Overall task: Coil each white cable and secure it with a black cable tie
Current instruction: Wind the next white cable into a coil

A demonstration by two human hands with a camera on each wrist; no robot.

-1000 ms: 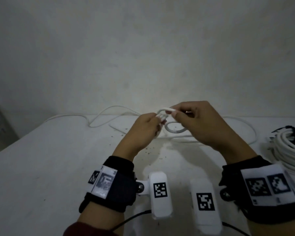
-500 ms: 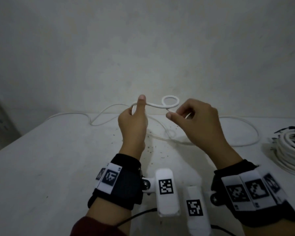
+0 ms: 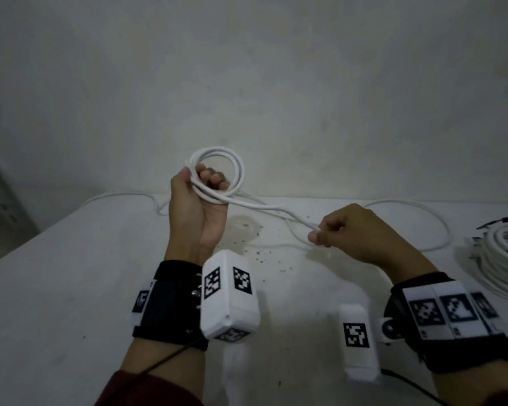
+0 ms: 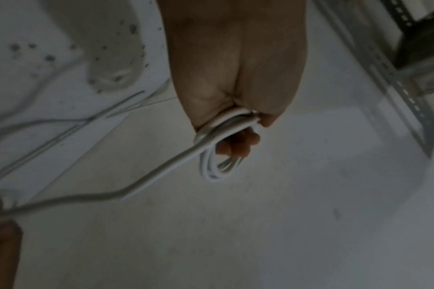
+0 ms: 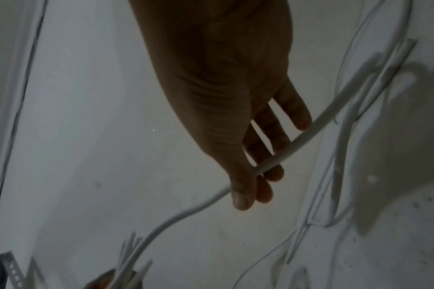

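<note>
Coiling is in hand: a couple of small loops of the white cable are gripped in the curled left hand, raised above the tabletop, while the free run is pinched between thumb and fingers of the right hand lower and to the right. Much cable is seen lying slack along the far edge, so the step is judged early. Next, the pinched run is to be carried round to the left hand as another loop of matching size; a tied coil is seen at the right, and no loose tie can be made out.
</note>
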